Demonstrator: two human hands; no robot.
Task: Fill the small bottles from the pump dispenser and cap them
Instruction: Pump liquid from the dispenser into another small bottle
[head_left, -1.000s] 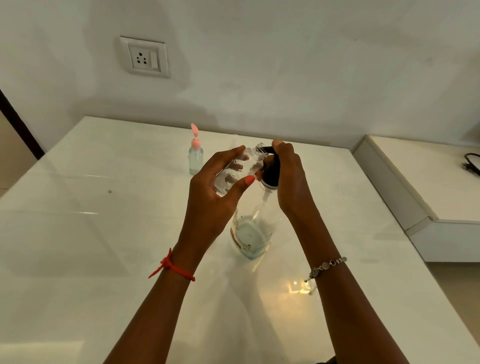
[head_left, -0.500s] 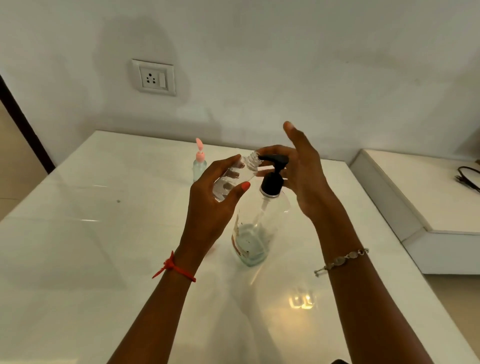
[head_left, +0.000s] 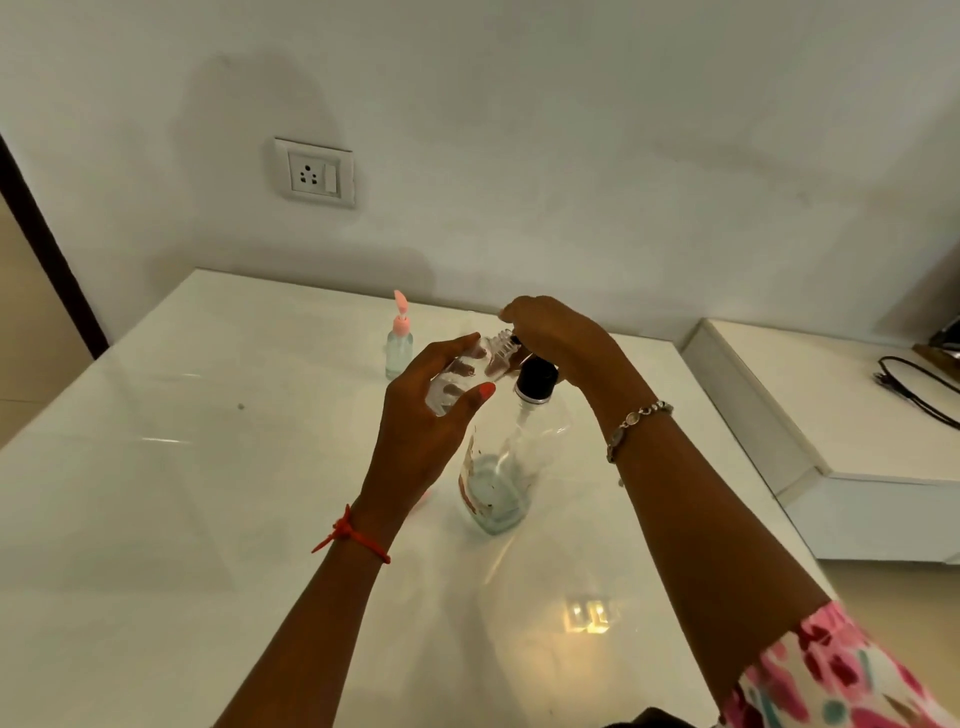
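Observation:
A clear pump dispenser (head_left: 501, 467) with a black pump head (head_left: 536, 382) stands mid-table, a little liquid in its bottom. My left hand (head_left: 421, 421) holds a small clear bottle (head_left: 470, 374) tilted, its open threaded mouth against the pump's spout. My right hand (head_left: 558, 338) lies palm down on top of the pump head, covering the spout. A second small bottle (head_left: 399, 348) with a pink flip cap stands upright farther back on the table.
The white glossy table (head_left: 208, 493) runs to the wall, which carries a power socket (head_left: 315, 172). A lower white ledge (head_left: 852, 426) sits to the right with a black cable (head_left: 914, 384) on it. A dark door frame (head_left: 47, 249) is at left.
My right hand, lifted off the pump half a second ago, has come back down onto the pump head. The left hand keeps the small bottle at the spout.

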